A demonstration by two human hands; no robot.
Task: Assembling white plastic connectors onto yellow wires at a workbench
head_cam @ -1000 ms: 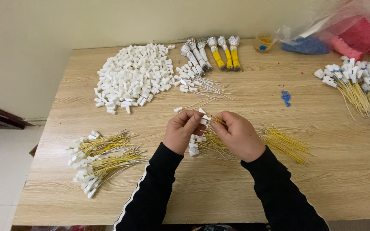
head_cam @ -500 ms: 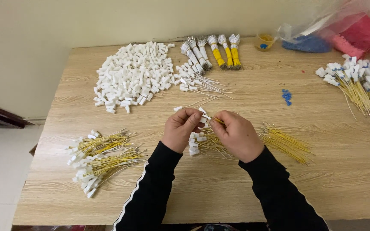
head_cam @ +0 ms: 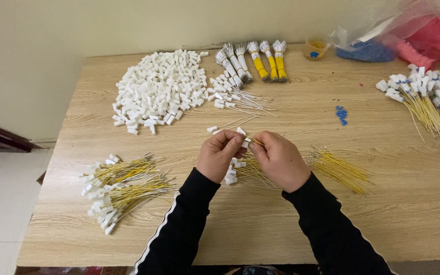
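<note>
Two hands meet mid-worktop (head_cam: 281,234). Left hand (head_cam: 220,155) pinches white connector (head_cam: 244,144); right hand (head_cam: 280,160) pinches yellow wire (head_cam: 256,143). Wire lies just right of connector, long axis pointing left into it. Hands equally near.

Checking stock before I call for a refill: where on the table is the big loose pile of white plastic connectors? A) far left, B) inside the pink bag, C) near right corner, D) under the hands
A: the pile of white connectors lies at the far left of the wooden table, beyond the hands, left and right.
</note>
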